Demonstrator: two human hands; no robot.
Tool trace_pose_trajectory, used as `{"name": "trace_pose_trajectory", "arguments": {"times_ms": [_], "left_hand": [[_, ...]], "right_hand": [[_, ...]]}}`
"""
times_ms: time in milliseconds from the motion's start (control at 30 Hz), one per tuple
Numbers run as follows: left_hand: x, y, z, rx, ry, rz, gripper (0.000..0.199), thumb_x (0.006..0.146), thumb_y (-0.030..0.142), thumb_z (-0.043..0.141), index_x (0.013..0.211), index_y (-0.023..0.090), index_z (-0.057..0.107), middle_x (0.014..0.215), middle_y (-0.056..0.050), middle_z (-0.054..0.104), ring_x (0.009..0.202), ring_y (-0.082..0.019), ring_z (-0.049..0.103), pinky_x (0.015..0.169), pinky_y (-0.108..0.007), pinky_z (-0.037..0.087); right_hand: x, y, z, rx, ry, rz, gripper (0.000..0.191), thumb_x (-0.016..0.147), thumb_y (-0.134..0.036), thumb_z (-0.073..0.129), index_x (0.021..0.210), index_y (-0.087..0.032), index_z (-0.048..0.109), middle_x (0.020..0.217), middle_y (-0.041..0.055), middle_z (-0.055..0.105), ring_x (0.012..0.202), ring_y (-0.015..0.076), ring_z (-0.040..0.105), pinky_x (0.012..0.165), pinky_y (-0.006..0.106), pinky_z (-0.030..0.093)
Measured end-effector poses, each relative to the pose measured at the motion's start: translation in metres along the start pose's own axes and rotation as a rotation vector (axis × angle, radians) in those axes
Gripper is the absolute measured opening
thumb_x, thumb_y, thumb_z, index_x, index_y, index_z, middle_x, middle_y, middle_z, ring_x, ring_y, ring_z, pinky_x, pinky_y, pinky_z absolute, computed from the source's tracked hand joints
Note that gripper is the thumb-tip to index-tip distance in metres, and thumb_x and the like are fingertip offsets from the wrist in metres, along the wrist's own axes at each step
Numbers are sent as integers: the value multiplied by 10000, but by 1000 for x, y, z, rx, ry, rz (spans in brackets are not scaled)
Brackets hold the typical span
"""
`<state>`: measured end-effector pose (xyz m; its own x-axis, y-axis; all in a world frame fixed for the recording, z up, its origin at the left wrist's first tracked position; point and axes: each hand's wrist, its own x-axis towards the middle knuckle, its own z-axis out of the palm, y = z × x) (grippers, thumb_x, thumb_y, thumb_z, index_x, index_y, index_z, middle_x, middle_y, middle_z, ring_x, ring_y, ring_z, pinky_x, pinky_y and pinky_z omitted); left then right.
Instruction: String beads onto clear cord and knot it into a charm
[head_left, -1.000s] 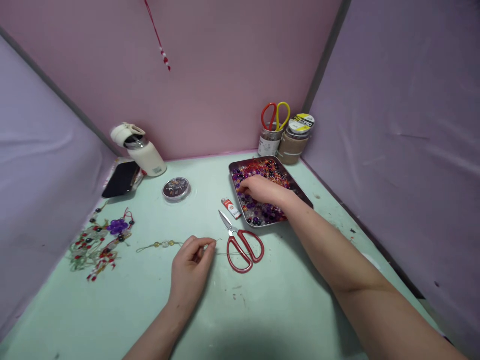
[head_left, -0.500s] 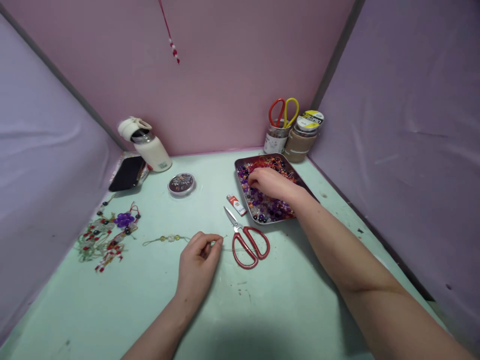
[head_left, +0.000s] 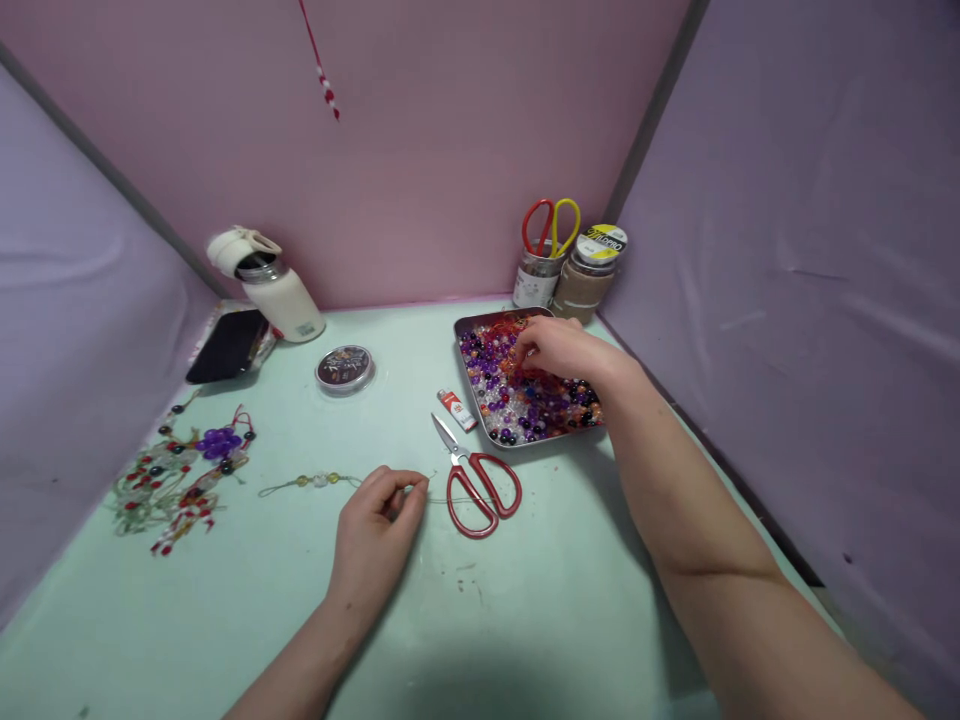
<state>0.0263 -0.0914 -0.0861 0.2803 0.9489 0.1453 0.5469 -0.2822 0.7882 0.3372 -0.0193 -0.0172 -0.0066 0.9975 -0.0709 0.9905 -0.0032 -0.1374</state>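
Note:
My left hand (head_left: 379,515) rests on the table with thumb and index finger pinched on a thin green cord. The cord runs out left to a short row of yellow and clear beads (head_left: 321,479) ending in a loop. Its other ends stick out right of my fingertips, one reaching the red-handled scissors (head_left: 471,480). My right hand (head_left: 559,348) is over the metal tray (head_left: 551,438), fingers curled down among purple, clear, black and orange beads (head_left: 517,405) and red-orange threads. Whatever those fingertips hold is hidden.
A lighter (head_left: 457,410) lies beside the tray. Behind stand a tin with scissors (head_left: 536,280) and a wrapped jar (head_left: 581,285) topped by a line spool. Leftward are a round case (head_left: 344,369), a bottle (head_left: 289,300), a phone (head_left: 229,345) and finished-looking beaded strings (head_left: 176,480).
My right hand has moved from the tray's left part toward its far right, over the red-orange threads. My left hand keeps its pinch on the cord. The whole view has shifted slightly.

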Motion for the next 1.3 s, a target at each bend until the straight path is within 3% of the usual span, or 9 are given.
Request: {"name": "trace_pose_trajectory", "arguments": {"times_ms": [133, 267, 400, 533, 800, 900, 1033, 1200, 1300], "left_hand": [[0, 0, 0, 11, -1, 15, 190, 840, 353, 568, 775, 207, 671, 603, 45, 392, 563, -116, 413, 580, -254, 335], [1, 0, 0, 13, 1, 9, 192, 841, 359, 569, 774, 209, 669, 604, 46, 388, 563, -115, 409, 579, -252, 333], [1, 0, 0, 7, 3, 3, 196, 842, 366, 570, 773, 210, 666, 609, 45, 391, 566, -115, 408, 577, -250, 332], [1, -1, 0, 8, 0, 3, 200, 841, 371, 570, 775, 209, 667, 602, 44, 393, 567, -120, 411, 577, -252, 335], [1, 1, -1, 15, -1, -4, 202, 834, 371, 569, 765, 209, 668, 595, 42, 398, 560, -123, 415, 573, -254, 337], [1, 0, -1, 19, 3, 2, 200, 833, 370, 570, 767, 210, 669, 592, 44, 392, 558, -122, 414, 572, -253, 338], [2, 1, -1, 21, -1, 4, 206, 833, 373, 565, 762, 210, 669, 591, 42, 396, 558, -124, 418, 572, -253, 344], [2, 4, -1, 36, 2, 14, 216, 829, 380, 561, 746, 211, 667, 571, 42, 390, 548, -129, 415, 569, -259, 342], [2, 4, -1, 31, 2, 16, 215, 828, 381, 562, 751, 212, 670, 572, 42, 395, 550, -130, 419, 576, -261, 347]], "right_hand": [[-3, -4, 0, 24, 77, -23, 242, 782, -215, 654, 998, -309, 712, 1224, 46, 580, 1134, 260, 514, 953, 413, 328], [-3, -6, -1, -1, 87, -19, 184, 803, -186, 614, 897, -290, 734, 1127, 51, 625, 1126, 269, 507, 941, 428, 321], [-2, -9, 0, 16, -103, -38, 138, 769, -199, 655, 834, -279, 747, 939, 27, 706, 1010, 245, 575, 864, 379, 341], [3, -9, 8, 1, -242, -40, 195, 756, -184, 670, 896, -292, 752, 944, 22, 736, 958, 229, 616, 837, 354, 352], [11, 7, 23, -107, -131, 131, 399, 809, -190, 594, 1193, -285, 649, 1245, 130, 602, 1148, 326, 528, 877, 425, 381], [8, 10, 20, -106, -106, 165, 470, 832, -197, 561, 1284, -327, 575, 1262, 126, 570, 1151, 323, 523, 895, 453, 376], [-2, 8, 6, -53, -16, 151, 393, 833, -188, 550, 1196, -321, 624, 1227, 100, 565, 1090, 288, 553, 907, 443, 365], [-11, -2, -11, 11, 313, 104, 244, 845, -178, 528, 1037, -220, 673, 1176, 111, 581, 1054, 267, 549, 912, 421, 328], [-7, -9, -9, 38, 241, 16, 193, 849, -181, 527, 897, -211, 712, 1040, 89, 647, 994, 243, 565, 848, 358, 334]]}}
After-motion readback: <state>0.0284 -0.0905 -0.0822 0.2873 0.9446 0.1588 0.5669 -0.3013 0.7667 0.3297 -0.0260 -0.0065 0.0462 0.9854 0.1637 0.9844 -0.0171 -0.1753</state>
